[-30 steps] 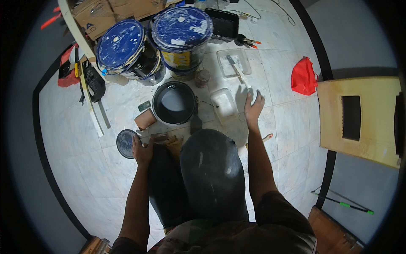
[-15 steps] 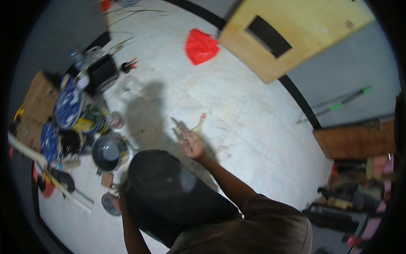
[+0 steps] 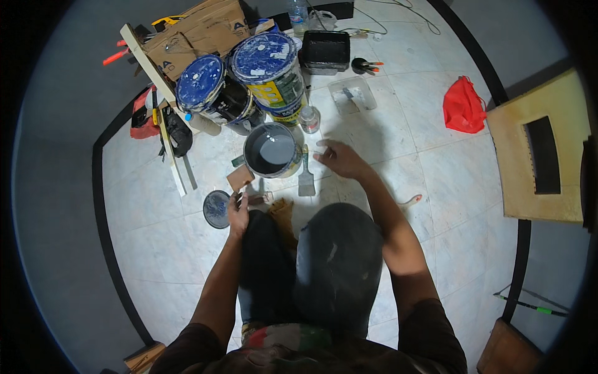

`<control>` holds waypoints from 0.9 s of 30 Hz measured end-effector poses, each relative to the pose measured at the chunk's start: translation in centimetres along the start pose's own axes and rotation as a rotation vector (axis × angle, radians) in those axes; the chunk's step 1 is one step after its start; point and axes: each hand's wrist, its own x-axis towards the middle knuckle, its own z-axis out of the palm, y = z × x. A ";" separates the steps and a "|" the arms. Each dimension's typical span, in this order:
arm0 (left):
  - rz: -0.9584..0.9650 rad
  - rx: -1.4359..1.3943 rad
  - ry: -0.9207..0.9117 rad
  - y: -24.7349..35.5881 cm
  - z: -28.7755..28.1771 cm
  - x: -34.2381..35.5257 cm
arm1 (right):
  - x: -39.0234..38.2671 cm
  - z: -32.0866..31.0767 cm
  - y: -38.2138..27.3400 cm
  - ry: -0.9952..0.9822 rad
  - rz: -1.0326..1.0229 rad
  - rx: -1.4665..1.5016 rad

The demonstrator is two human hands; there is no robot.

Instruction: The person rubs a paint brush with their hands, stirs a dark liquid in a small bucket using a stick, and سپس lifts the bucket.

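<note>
My left hand (image 3: 238, 215) is beside my left knee, fingers slightly bent and apart, with nothing visible between them. It is next to a round dark lid (image 3: 216, 209) smeared with grey, a brown block (image 3: 240, 178) and a small brown-handled tool (image 3: 256, 198). My right hand (image 3: 339, 159) hovers open over the floor, fingers loosely spread. Left of it lies a flat tool with a wide grey end (image 3: 306, 177), a brush or scraper. An open bucket (image 3: 248, 156) of grey paint stands just beyond. Another brush (image 3: 409, 202) lies partly behind my right forearm.
Two blue-lidded paint pails (image 3: 265, 57) (image 3: 200, 81) stand beyond the bucket, beside a clear jar (image 3: 309, 118). Farther right are a black tray (image 3: 325, 50) and a clear plastic tray (image 3: 364, 87). A red bag (image 3: 464, 106) lies near the right wall. Wooden strips (image 3: 146, 59) lean at left.
The view has swung round leftward and straightened over my knees. My right hand has moved from beside the pale brush toward the paint bucket. My left hand stays near the dark lid.
</note>
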 end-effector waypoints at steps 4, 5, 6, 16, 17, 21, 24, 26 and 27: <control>-0.222 -0.402 -0.071 4.7 0.8 5.3 | 2.3 4.1 6.7 -0.201 0.031 0.157; -0.248 -0.503 -0.191 5.5 0.7 7.3 | 2.2 5.1 7.4 -0.272 0.010 0.134; -0.299 -0.522 -0.214 6.4 1.0 9.5 | 2.5 6.3 8.0 -0.224 -0.018 0.091; -0.451 -0.715 -0.515 7.4 7.7 20.1 | 7.6 14.5 8.1 0.139 -0.168 0.065; -0.513 -0.797 -0.486 7.6 8.3 19.8 | 7.9 15.3 8.3 0.204 -0.167 0.107; -0.577 -1.052 -0.415 6.4 8.3 19.5 | 8.1 17.6 8.0 0.316 -0.118 0.147; -0.541 -0.984 -0.342 6.7 6.8 19.0 | 7.1 17.2 6.6 0.289 -0.105 0.125; -0.536 -0.898 -0.306 8.7 5.6 17.0 | 5.4 16.3 5.1 0.303 -0.146 0.134; -0.520 -0.979 -0.431 8.9 4.7 16.0 | 4.7 16.1 4.5 0.277 -0.112 0.157</control>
